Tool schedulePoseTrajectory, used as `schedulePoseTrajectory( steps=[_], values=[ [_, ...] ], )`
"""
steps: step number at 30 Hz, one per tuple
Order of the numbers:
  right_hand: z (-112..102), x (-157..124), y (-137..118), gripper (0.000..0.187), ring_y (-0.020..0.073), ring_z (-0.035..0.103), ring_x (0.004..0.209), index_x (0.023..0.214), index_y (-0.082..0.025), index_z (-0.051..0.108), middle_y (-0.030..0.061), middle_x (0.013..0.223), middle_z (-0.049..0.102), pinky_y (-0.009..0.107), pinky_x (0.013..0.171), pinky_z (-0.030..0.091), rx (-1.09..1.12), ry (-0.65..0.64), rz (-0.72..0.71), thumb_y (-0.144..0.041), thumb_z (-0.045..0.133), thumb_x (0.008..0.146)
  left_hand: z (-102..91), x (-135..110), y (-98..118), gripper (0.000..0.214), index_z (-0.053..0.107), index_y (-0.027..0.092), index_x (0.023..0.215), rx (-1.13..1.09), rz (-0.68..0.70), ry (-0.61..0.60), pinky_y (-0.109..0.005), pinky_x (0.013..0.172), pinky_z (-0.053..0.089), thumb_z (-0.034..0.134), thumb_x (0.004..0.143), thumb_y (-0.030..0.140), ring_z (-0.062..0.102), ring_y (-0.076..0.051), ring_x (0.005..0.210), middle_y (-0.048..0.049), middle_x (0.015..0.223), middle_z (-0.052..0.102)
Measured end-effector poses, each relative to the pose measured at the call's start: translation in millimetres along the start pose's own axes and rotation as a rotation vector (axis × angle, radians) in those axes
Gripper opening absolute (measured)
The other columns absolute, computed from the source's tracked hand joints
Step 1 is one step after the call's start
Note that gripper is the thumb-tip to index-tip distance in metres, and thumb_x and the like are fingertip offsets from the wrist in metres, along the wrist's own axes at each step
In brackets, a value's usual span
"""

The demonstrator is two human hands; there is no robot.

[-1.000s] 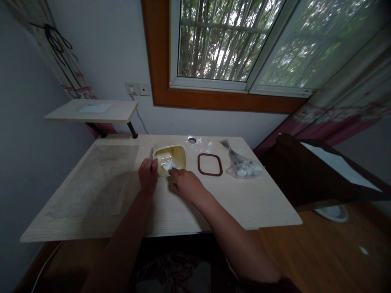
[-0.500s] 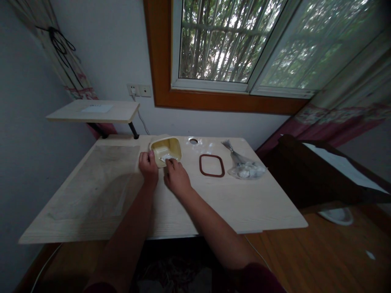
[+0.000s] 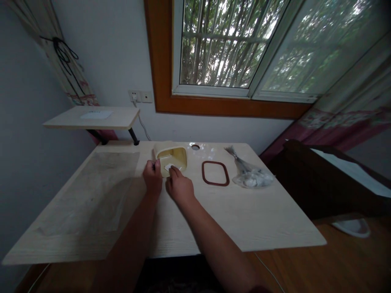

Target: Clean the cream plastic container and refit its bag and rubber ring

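Note:
A pale yellow, rounded-square plastic container [image 3: 180, 156] is on the desk, its open side towards me. My left hand [image 3: 152, 177] is closed on its near left edge. My right hand [image 3: 180, 185] is closed at the near rim, its fingertips pinching a small white piece, like a tissue or cloth [image 3: 168, 167], against the inside of the container. Most of that white piece is hidden by the fingers. To the right lies a reddish-brown rounded-square ring [image 3: 227, 179], apart from both hands.
A clear plastic bag [image 3: 252, 179] with white lumps in it lies right of the ring. A thin translucent sheet [image 3: 82, 195] covers the left of the desk [image 3: 244, 224]. A raised shelf [image 3: 119, 120] stands at the back left; a cable hole [image 3: 195, 147] is behind the container.
The view has shifted a little, so the desk sits lower. Both hands keep their hold; the right fingers and white piece have moved slightly within the container.

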State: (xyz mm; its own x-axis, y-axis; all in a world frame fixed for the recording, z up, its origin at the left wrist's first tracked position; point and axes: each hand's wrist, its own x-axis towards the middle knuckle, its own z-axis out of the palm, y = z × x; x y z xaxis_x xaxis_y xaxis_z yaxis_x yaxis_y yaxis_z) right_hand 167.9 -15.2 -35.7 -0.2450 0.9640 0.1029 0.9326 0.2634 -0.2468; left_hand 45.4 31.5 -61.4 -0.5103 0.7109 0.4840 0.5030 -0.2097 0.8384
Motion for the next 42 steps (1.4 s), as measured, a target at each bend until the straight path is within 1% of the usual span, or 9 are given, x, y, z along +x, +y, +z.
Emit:
schedulePoseTrajectory(
  steps=[5,13,20,25,27,32,34,40,42],
  values=[
    [0.7,-2.3,-4.2,0.056,0.0225,0.068,0.107,0.151,-0.025,0.036,0.0082,0.160,0.035,0.034,0.087,0.056,0.053,-0.015,-0.091,-0.033,0.041,0.095,-0.4,0.4,-2.4,0.031,0.041,0.022,0.069,0.004,-0.011,-0.032,-0.026,0.061,0.032,0.048,0.094,0.040,0.042,-0.014,0.060,0.0041,0.062,0.046],
    [-6.0,-2.5,10.5,0.056,0.0239,0.070,0.101,0.150,-0.023,0.038,0.0105,0.161,0.032,0.036,0.086,0.055,0.004,-0.006,0.071,-0.033,0.040,0.096,1.3,-3.1,-1.8,0.029,0.043,0.022,0.069,-0.006,-0.014,-0.021,-0.026,0.060,0.030,0.049,0.093,0.038,0.042,-0.014,0.060,0.0040,0.062,0.047],
    [0.3,-6.6,0.0,0.057,0.0206,0.069,0.105,0.151,-0.026,0.037,0.0059,0.159,0.038,0.034,0.087,0.056,0.065,-0.012,-0.098,-0.031,0.041,0.094,2.1,-2.8,-6.7,0.031,0.042,0.022,0.068,0.023,-0.010,-0.031,-0.026,0.060,0.032,0.050,0.093,0.040,0.043,-0.013,0.060,0.0041,0.061,0.046],
    [-3.7,-2.7,16.9,0.056,0.0222,0.069,0.102,0.150,-0.025,0.039,0.0058,0.160,0.036,0.038,0.087,0.056,0.026,0.026,0.063,-0.030,0.039,0.094,1.8,-3.6,-4.9,0.032,0.043,0.022,0.069,-0.033,-0.014,-0.022,-0.026,0.057,0.032,0.051,0.093,0.041,0.043,-0.013,0.059,0.0040,0.061,0.046],
    [-2.7,-2.7,18.5,0.057,0.0225,0.070,0.102,0.150,-0.024,0.040,0.0056,0.159,0.037,0.038,0.086,0.057,0.033,0.046,0.075,-0.029,0.039,0.094,2.4,-3.4,-4.2,0.032,0.043,0.022,0.069,-0.048,-0.031,-0.019,-0.025,0.057,0.032,0.051,0.092,0.041,0.043,-0.013,0.059,0.0042,0.061,0.046],
    [3.9,-6.0,4.0,0.059,0.0209,0.068,0.107,0.151,-0.025,0.038,0.0044,0.159,0.038,0.034,0.087,0.056,0.100,0.011,-0.094,-0.029,0.043,0.092,2.7,-1.1,-7.1,0.031,0.045,0.021,0.069,-0.056,-0.035,-0.022,-0.025,0.060,0.034,0.052,0.092,0.041,0.044,-0.013,0.061,0.0045,0.061,0.047],
    [3.8,-5.9,2.4,0.058,0.0207,0.067,0.109,0.150,-0.026,0.038,0.0037,0.159,0.038,0.034,0.088,0.056,0.104,0.008,-0.117,-0.029,0.042,0.092,2.3,-0.6,-8.6,0.031,0.045,0.021,0.069,-0.061,-0.042,-0.008,-0.025,0.061,0.035,0.052,0.091,0.042,0.045,-0.013,0.061,0.0044,0.062,0.047],
    [-2.0,-2.2,18.2,0.058,0.0220,0.069,0.105,0.150,-0.025,0.040,0.0047,0.160,0.036,0.037,0.087,0.057,0.041,0.052,0.066,-0.026,0.042,0.091,2.0,-2.0,-6.0,0.030,0.045,0.022,0.069,-0.069,-0.042,-0.012,-0.025,0.059,0.033,0.051,0.091,0.041,0.044,-0.013,0.061,0.0043,0.062,0.048],
    [-1.0,-2.9,16.3,0.059,0.0222,0.069,0.105,0.150,-0.025,0.039,0.0055,0.160,0.035,0.037,0.088,0.057,0.044,0.043,0.078,-0.027,0.042,0.091,2.1,-2.2,-4.4,0.030,0.045,0.022,0.069,-0.069,-0.040,-0.021,-0.026,0.059,0.033,0.052,0.091,0.040,0.044,-0.013,0.061,0.0042,0.061,0.048]
  ],
)
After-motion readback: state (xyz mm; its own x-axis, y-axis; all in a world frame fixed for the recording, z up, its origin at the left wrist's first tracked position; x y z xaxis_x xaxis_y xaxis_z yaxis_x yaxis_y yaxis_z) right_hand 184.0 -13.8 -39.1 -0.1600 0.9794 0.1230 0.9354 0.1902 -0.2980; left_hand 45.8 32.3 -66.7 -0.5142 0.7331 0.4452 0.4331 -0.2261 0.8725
